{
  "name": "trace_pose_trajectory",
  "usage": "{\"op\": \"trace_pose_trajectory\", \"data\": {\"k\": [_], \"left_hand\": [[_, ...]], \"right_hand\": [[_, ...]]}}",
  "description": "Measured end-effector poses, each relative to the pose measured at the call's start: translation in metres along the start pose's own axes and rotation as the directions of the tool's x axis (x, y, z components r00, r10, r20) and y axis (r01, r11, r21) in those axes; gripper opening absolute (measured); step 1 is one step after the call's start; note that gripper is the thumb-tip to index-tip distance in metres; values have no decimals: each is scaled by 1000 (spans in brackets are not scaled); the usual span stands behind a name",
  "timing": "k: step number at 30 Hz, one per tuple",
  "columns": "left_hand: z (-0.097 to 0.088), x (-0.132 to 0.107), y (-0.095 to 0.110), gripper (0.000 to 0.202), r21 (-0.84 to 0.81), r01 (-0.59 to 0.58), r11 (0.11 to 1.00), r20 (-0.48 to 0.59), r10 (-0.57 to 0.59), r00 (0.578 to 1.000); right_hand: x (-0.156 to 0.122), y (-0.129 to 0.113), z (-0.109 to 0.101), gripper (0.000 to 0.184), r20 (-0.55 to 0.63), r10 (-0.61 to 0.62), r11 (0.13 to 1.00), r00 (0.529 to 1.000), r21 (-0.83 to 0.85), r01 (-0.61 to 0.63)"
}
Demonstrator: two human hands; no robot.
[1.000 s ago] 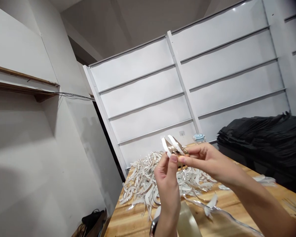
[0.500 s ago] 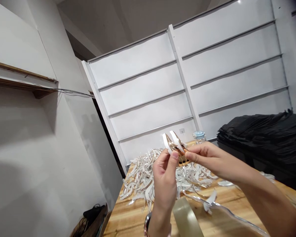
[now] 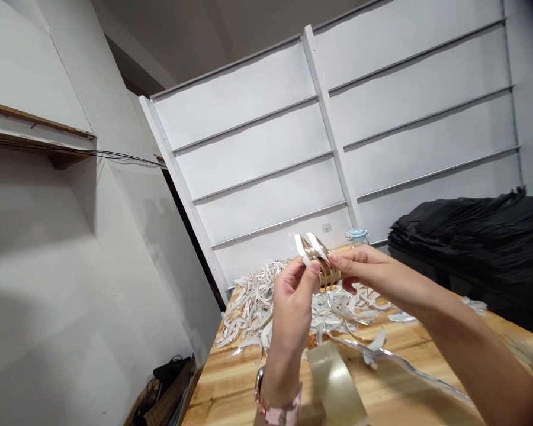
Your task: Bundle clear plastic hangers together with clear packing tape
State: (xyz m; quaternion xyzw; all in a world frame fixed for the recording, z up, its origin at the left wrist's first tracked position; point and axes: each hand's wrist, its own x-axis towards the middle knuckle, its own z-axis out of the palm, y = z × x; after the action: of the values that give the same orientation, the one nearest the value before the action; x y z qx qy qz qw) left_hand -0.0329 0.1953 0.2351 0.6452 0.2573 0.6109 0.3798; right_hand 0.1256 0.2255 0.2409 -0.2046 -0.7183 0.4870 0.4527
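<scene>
Both hands are raised above a wooden table [image 3: 231, 390]. My left hand [image 3: 293, 302] and my right hand [image 3: 366, 271] pinch the same small bundle of gold-coloured curved metal pieces with white tips [image 3: 316, 255], thumb and fingers closed on it from either side. A pink watch [image 3: 278, 408] shows on the left wrist. Below the hands lies a heap of white and silver curved strips [image 3: 266, 307].
A translucent tape strip [image 3: 337, 384] and a clear curved strip [image 3: 408, 370] lie on the near tabletop. A bottle with a blue lid [image 3: 357, 235] stands at the back. Stacked black material [image 3: 471, 231] fills the right. White slatted wall panels stand behind; a black bag [image 3: 169, 373] lies on the floor at left.
Both hands with the bundle have shifted slightly up and closer together in the picture; the view has tilted, bringing the watch into sight. The grip is unchanged.
</scene>
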Motion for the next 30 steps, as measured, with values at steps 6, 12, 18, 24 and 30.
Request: {"op": "trace_pose_trajectory", "data": {"k": [6, 12, 18, 24, 30], "left_hand": [[-3, 6, -6, 19, 9, 20, 1000, -25, -19, 999], [1, 13, -12, 22, -16, 38, 999, -48, -38, 998], [-1, -11, -4, 16, -199, 351, 915, 101, -338, 936], [7, -105, -22, 15, -153, 627, 764, 333, -558, 760], [18, -195, -38, 18, -115, 869, 481, 481, -738, 473]], "right_hand": [[10, 3, 6, 41, 12, 34, 980, 999, 198, -36], [18, 9, 14, 37, -87, 35, 953, 996, 303, -7], [-25, 5, 18, 45, 44, 166, 969, 985, 178, -171], [-137, 48, 56, 45, 95, 328, 933, 940, 127, -338], [-254, 112, 133, 58, -122, 548, 806, 828, 341, -483]]}}
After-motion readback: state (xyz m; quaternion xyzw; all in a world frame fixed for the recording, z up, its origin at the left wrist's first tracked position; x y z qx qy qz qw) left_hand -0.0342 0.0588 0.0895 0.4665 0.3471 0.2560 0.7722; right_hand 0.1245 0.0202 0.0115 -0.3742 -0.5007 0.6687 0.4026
